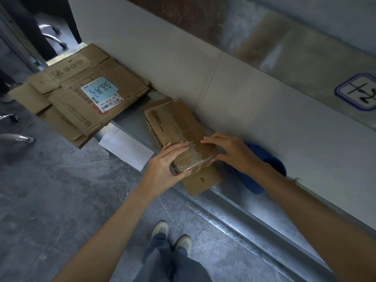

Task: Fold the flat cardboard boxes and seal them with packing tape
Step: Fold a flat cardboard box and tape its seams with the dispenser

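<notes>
Cardboard box, taped, lies on counter beside wall; left hand grips its near corner, right hand presses flat on top; flat boxes stacked further left.

**A:** Matt brown cardboard on the box, and clear glossy tape shining across its near end.

**B:** Same dull, creased cardboard in the flat stack, with a smooth paper label on it.

**A:** Brushed metal ledge underneath, polished marbled floor below.
</notes>
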`<action>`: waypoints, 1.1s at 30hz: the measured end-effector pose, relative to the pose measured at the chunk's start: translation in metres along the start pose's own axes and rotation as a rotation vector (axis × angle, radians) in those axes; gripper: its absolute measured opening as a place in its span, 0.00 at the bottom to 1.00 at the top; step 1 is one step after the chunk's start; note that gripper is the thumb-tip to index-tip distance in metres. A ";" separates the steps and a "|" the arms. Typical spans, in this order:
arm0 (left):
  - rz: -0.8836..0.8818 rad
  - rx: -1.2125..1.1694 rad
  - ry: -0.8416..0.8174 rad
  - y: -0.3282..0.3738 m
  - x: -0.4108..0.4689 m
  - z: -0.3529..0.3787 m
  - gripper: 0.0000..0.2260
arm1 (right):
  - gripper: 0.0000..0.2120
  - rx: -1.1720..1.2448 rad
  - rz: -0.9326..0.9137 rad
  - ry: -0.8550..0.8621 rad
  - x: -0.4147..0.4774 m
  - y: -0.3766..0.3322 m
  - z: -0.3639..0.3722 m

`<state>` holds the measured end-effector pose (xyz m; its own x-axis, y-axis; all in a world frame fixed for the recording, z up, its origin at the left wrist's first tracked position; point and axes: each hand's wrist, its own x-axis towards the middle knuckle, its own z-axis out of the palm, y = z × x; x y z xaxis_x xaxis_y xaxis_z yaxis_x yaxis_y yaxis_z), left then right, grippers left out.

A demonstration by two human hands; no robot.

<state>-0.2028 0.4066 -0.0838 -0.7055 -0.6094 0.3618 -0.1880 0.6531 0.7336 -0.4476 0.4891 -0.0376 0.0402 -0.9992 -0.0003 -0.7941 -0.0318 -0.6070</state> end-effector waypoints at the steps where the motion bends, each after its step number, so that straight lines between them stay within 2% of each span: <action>1: -0.003 0.003 -0.001 0.001 0.000 0.000 0.32 | 0.32 -0.005 -0.003 0.002 0.000 0.000 0.000; 6: 0.021 0.015 -0.074 -0.002 0.000 -0.006 0.36 | 0.34 -0.020 -0.011 -0.058 0.000 0.003 -0.006; 9: 0.045 0.027 -0.086 -0.004 0.001 -0.007 0.35 | 0.34 -0.035 -0.020 -0.022 -0.001 0.001 -0.002; 14: -0.023 -0.008 0.063 0.003 0.000 0.006 0.32 | 0.34 0.032 0.063 0.035 -0.006 -0.007 0.008; 17: -0.060 0.022 0.191 0.013 0.000 0.020 0.25 | 0.31 0.058 0.103 0.141 -0.008 -0.012 0.017; 19: -0.067 0.034 0.221 0.017 0.001 0.022 0.24 | 0.30 0.090 0.131 0.155 -0.011 -0.014 0.021; 22: -0.081 0.026 0.191 0.017 0.000 0.018 0.26 | 0.32 0.127 0.145 0.128 -0.013 -0.013 0.021; 27: -0.110 0.027 0.176 0.019 0.002 0.017 0.25 | 0.29 0.155 0.180 0.182 -0.007 -0.016 0.025; 33: -0.146 0.020 0.159 0.023 0.003 0.014 0.26 | 0.28 0.188 0.204 0.151 -0.011 -0.016 0.024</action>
<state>-0.2187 0.4263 -0.0741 -0.5535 -0.7605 0.3396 -0.2949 0.5603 0.7740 -0.4210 0.5012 -0.0466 -0.2101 -0.9773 -0.0280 -0.6501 0.1610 -0.7426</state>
